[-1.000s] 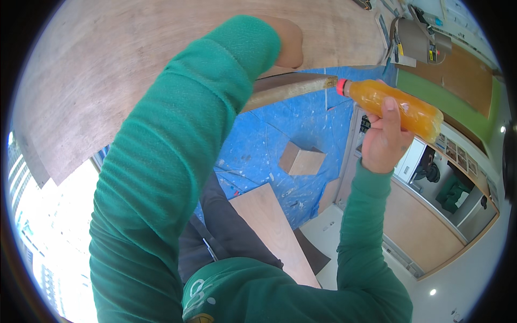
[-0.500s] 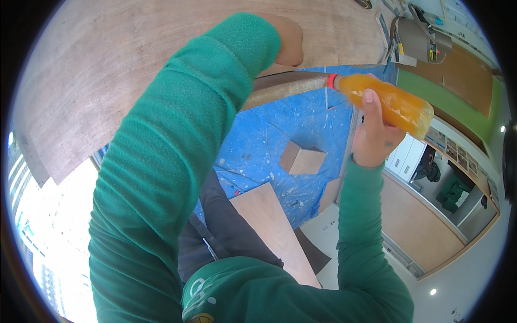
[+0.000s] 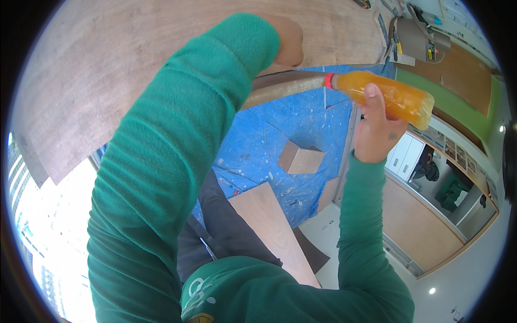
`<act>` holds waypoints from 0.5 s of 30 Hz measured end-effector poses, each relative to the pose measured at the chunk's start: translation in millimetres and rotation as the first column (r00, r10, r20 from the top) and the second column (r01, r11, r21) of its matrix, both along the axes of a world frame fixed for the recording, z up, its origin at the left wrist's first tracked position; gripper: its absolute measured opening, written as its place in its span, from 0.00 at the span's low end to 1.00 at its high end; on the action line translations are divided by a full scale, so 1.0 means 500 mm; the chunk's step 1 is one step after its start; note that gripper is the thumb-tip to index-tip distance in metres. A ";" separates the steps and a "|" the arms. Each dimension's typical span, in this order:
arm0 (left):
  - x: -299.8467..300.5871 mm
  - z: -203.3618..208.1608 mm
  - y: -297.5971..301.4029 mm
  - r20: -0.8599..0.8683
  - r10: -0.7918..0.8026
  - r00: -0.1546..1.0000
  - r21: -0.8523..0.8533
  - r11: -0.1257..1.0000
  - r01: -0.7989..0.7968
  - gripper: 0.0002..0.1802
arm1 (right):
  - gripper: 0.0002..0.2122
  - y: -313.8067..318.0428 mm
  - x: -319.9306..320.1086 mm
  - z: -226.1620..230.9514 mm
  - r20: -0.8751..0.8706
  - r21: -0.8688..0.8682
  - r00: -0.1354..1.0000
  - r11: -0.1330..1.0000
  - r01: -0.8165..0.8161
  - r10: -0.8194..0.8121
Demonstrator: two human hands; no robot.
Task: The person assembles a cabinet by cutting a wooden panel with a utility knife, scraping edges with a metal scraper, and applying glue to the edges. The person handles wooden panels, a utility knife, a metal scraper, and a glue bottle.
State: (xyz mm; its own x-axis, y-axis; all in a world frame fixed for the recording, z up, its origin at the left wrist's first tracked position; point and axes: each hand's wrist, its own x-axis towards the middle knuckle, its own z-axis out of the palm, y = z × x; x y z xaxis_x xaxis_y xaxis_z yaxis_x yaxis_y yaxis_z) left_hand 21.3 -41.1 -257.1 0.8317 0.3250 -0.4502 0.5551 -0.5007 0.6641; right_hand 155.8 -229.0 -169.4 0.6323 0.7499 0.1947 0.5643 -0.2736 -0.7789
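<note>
My right hand [image 3: 378, 132] is closed round a clear plastic bottle [image 3: 401, 99] filled with something yellow-orange, its thumb lying along the near side. The bottle is nearly level, its red-banded neck pointing left at the edge of a wooden strip [image 3: 291, 89]. Whether the neck touches the strip, I cannot tell. My left hand [image 3: 291, 43] is over a large brown wooden board [image 3: 134, 32], just past the strip. Only its back and wrist show beyond the green sleeve; its fingers are hidden.
Below, a blue sheet [image 3: 258, 140] covers the floor, with a small wooden block [image 3: 301, 158] on it. A pale wood panel [image 3: 274, 231] lies beside my legs. Tools and a brown roll [image 3: 413, 40] are at the far right, near a wooden cabinet [image 3: 420, 226].
The bottle has shifted slightly left along the strip, and its base has risen a little in my right hand. My left hand has stayed in place.
</note>
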 end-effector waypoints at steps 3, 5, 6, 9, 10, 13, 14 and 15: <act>-0.001 0.001 -0.001 -0.013 0.017 1.000 0.005 1.000 -0.017 0.33 | 0.16 0.005 -0.011 -0.002 -0.036 0.049 0.980 0.980 -0.194 0.196; -0.003 0.001 -0.001 -0.005 0.028 1.000 -0.008 1.000 -0.028 0.33 | 0.16 0.012 -0.007 0.002 0.064 -0.025 0.996 0.998 -0.062 0.064; -0.005 0.001 0.000 -0.003 0.022 1.000 -0.006 1.000 -0.022 0.33 | 0.16 0.016 -0.004 0.005 0.120 -0.057 0.993 0.998 0.014 -0.007; -0.007 0.002 -0.001 -0.020 0.039 0.999 -0.021 0.999 -0.040 0.32 | 0.16 0.020 0.005 0.005 -0.024 0.042 1.000 0.999 0.013 -0.012; -0.006 0.003 -0.002 -0.025 0.041 0.999 -0.020 0.999 -0.041 0.32 | 0.17 0.017 0.006 0.004 -0.005 0.023 1.000 1.000 -0.008 0.008; -0.002 0.006 -0.004 -0.030 0.039 0.999 -0.012 0.999 -0.039 0.32 | 0.17 0.009 0.008 0.003 0.032 -0.015 0.998 0.998 -0.061 0.061; -0.002 0.006 -0.004 -0.023 0.037 0.999 -0.006 0.999 -0.037 0.32 | 0.17 0.009 0.010 0.002 0.034 -0.014 0.997 0.997 -0.075 0.075; -0.002 0.007 -0.003 -0.016 0.027 1.000 0.004 1.000 -0.027 0.32 | 0.17 0.010 0.012 0.002 0.042 -0.025 0.994 0.994 -0.105 0.106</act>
